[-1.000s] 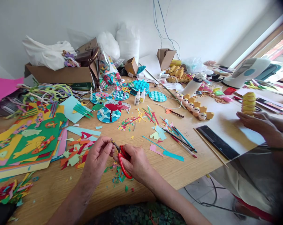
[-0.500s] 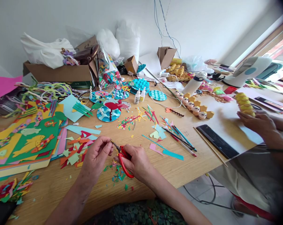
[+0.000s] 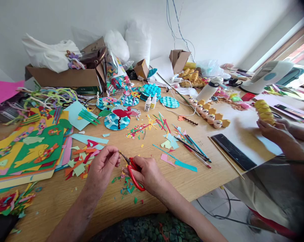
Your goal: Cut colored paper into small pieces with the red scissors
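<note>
Scissors (image 3: pixel 131 168): small, with red handle loops and short dark blades. They lie just above the near edge of the table (image 3: pixel 66 201), between your two hands.
- Handling (judgement): light and rigid. The plastic loops give a sure hold, so take them by the loops and never by the blades. The tips are sharp and sit close to your other fingers.

Your right hand (image 3: pixel 148 174): palm down, wrist low over the table. The fingers are curled through and around the loops, closed on them, with the blades pointing up and to the left.

Your left hand (image 3: pixel 102 166): raised slightly, knuckles up. Thumb and forefinger are pinched together right at the blade tips. Whatever sits in that pinch is too small to make out. If it is a bit of paper, it would be thin, limp and easy to drop.

Paper scraps (image 3: pixel 126 190) lie scattered directly under both hands.

At the far right, another person's hands (image 3: pixel 272 131) hold a yellow ridged object (image 3: pixel 264 111), well apart from yours.
</note>
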A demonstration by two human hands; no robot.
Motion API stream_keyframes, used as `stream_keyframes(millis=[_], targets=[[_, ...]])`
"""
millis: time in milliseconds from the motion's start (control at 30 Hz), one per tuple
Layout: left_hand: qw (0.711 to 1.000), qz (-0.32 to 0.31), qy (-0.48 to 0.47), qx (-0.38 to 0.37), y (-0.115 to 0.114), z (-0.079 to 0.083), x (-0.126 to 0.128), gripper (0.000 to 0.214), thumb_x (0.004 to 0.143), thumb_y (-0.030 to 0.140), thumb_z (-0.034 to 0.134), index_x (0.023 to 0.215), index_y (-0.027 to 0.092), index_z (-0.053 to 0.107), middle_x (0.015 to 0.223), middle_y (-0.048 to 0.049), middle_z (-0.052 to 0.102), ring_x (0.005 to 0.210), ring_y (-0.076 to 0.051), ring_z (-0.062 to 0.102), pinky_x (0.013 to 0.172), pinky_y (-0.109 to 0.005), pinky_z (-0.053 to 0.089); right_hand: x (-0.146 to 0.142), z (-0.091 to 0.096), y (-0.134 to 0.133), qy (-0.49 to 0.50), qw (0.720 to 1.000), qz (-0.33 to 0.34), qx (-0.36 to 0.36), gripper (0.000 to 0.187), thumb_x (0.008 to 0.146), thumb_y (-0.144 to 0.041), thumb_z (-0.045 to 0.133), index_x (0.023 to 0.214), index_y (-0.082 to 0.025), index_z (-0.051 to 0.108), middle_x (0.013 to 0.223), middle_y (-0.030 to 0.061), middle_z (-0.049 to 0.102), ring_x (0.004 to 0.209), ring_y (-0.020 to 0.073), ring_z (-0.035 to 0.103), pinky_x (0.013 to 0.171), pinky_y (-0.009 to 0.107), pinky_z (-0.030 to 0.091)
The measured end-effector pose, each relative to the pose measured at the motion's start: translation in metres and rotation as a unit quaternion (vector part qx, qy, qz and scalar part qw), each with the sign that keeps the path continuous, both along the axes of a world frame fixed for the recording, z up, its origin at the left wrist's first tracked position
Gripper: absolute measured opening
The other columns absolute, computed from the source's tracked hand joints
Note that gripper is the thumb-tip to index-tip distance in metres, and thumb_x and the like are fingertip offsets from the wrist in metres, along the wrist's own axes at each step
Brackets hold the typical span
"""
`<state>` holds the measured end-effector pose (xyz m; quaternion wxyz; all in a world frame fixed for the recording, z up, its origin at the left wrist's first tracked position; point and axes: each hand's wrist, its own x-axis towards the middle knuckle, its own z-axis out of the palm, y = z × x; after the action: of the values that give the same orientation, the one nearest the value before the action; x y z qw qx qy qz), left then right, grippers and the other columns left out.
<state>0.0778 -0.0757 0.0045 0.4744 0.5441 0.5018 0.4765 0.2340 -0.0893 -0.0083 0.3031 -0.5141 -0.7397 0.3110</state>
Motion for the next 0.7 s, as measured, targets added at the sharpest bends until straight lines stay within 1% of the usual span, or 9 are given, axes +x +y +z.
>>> stream_keyframes(millis=[100, 233, 300, 467, 567, 700], targets=[[1.0, 0.005, -0.005, -0.008, -0.001, -0.001, -0.001, 0.01, 0.081, 0.031, 0.054, 0.08, 0.021, 0.055, 0.064, 0.0029, 0.056, 0.061, -0.011, 0.052, 0.053, -0.019, 0.041, 0.0, -0.001, 0.0, 0.007, 1.0, 0.002, -0.004, 0.04, 0.081, -0.048, 0.051, 0.058, -0.018, 0.036, 0.051, -0.0057, 0.034, 0.045, 0.006, 0.028, 0.046, 0.019, 0.019], [0.999, 0.006, -0.051, -0.018, -0.003, -0.002, -0.001, 0.012, 0.082, 0.032, 0.053, 0.082, 0.021, 0.055, 0.067, 0.0027, 0.056, 0.064, -0.011, 0.054, 0.059, -0.02, 0.043, 0.001, -0.003, 0.0, 0.035, 0.999, 0.005, -0.016, 0.041, 0.08, -0.047, 0.053, 0.057, -0.018, 0.035, 0.05, -0.0064, 0.032, 0.045, 0.0058, 0.026, 0.045, 0.019, 0.019], [0.998, -0.001, -0.059, -0.026, -0.004, -0.003, 0.0, 0.011, 0.081, 0.031, 0.054, 0.081, 0.021, 0.055, 0.068, 0.0031, 0.056, 0.065, -0.011, 0.053, 0.059, -0.02, 0.043, 0.0, -0.005, 0.0, 0.048, 0.999, 0.004, -0.017, 0.041, 0.08, -0.047, 0.053, 0.057, -0.018, 0.035, 0.049, -0.0066, 0.032, 0.045, 0.0057, 0.025, 0.044, 0.019, 0.019], [0.999, -0.006, -0.032, -0.027, -0.003, -0.003, -0.001, 0.009, 0.078, 0.028, 0.057, 0.077, 0.02, 0.056, 0.065, 0.0036, 0.054, 0.063, -0.011, 0.051, 0.058, -0.019, 0.042, -0.001, -0.006, -0.001, 0.05, 0.999, 0.006, -0.012, 0.04, 0.079, -0.044, 0.055, 0.057, -0.018, 0.035, 0.049, -0.0069, 0.032, 0.045, 0.0056, 0.025, 0.044, 0.019, 0.019], [0.999, -0.005, -0.013, -0.031, -0.003, -0.001, -0.002, 0.009, 0.077, 0.029, 0.056, 0.076, 0.02, 0.057, 0.064, 0.0033, 0.055, 0.062, -0.012, 0.051, 0.056, -0.019, 0.041, -0.002, -0.001, -0.002, 0.041, 0.999, 0.01, -0.019, 0.038, 0.079, -0.043, 0.056, 0.058, -0.018, 0.037, 0.049, -0.0069, 0.034, 0.045, 0.0054, 0.027, 0.044, 0.018, 0.019], [0.999, -0.028, -0.007, -0.028, -0.003, -0.002, -0.004, 0.009, 0.077, 0.029, 0.056, 0.076, 0.02, 0.056, 0.064, 0.0033, 0.054, 0.063, -0.012, 0.05, 0.057, -0.02, 0.041, -0.002, 0.005, -0.003, 0.038, 0.999, 0.018, -0.03, 0.036, 0.079, -0.042, 0.056, 0.059, -0.018, 0.038, 0.049, -0.0068, 0.035, 0.045, 0.0054, 0.029, 0.044, 0.018, 0.021]])
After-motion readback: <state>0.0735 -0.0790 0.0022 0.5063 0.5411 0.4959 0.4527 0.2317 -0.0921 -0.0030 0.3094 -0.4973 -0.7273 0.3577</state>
